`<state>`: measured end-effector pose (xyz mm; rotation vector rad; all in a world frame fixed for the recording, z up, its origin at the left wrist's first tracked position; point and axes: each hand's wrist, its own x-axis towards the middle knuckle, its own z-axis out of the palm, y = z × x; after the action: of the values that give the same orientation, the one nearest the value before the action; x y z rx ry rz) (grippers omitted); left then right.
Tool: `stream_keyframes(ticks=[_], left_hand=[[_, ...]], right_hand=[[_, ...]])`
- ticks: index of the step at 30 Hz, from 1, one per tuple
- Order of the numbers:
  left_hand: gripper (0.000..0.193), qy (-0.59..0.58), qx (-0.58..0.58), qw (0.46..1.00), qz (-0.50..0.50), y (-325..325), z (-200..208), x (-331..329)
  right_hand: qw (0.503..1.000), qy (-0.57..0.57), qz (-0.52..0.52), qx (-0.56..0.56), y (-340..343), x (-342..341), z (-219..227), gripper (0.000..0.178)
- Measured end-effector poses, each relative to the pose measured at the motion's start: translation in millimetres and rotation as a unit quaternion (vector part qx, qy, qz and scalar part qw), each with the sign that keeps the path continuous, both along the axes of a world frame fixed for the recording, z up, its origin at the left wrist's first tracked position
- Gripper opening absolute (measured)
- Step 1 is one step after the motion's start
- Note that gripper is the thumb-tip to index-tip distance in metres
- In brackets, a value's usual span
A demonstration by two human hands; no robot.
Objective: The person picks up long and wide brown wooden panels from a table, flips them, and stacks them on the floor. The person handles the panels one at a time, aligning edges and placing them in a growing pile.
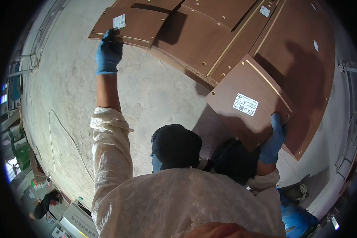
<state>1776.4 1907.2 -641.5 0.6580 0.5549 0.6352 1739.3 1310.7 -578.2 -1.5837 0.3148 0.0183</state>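
My left hand (109, 57), in a blue glove, is closed on the front edge of a brown wooden panel (142, 27) at the far left. This panel carries a white label, holes and a pale groove. At the right, my gloved right hand (273, 142) grips the near right corner of a second brown panel (230, 87). That one is held tilted in front of the other boards, with a white label, corner holes and a pale groove along one edge. My fingers under both panels are partly hidden.
More brown boards (186, 43) with holes and grooves lie stacked at the back. A long board (317, 75) extends along the right. A white cord (69, 137) crosses the concrete floor. Metal framing (351, 115) stands far right; another person (45, 204) and a box (79, 222) are lower left.
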Motion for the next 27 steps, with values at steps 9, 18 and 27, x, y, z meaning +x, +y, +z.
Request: stream_keyframes(ticks=[9, 18, 27], left_hand=[[0.024, 0.016, 0.010, 0.996, -0.090, 42, -42, 24], [0.038, 0.581, 0.664, 0.467, -0.061, 0, 23, -1], [0.035, 0.075, 0.647, 0.732, -0.198, -249, 30, 80]], right_hand=[[0.994, 0.002, -0.103, 0.025, -15, 6, 8, 0.046], [0.990, 0.010, -0.131, 0.060, -65, 33, -25, 0.040], [0.985, 0.009, -0.153, 0.079, -75, 30, -47, 0.038]])
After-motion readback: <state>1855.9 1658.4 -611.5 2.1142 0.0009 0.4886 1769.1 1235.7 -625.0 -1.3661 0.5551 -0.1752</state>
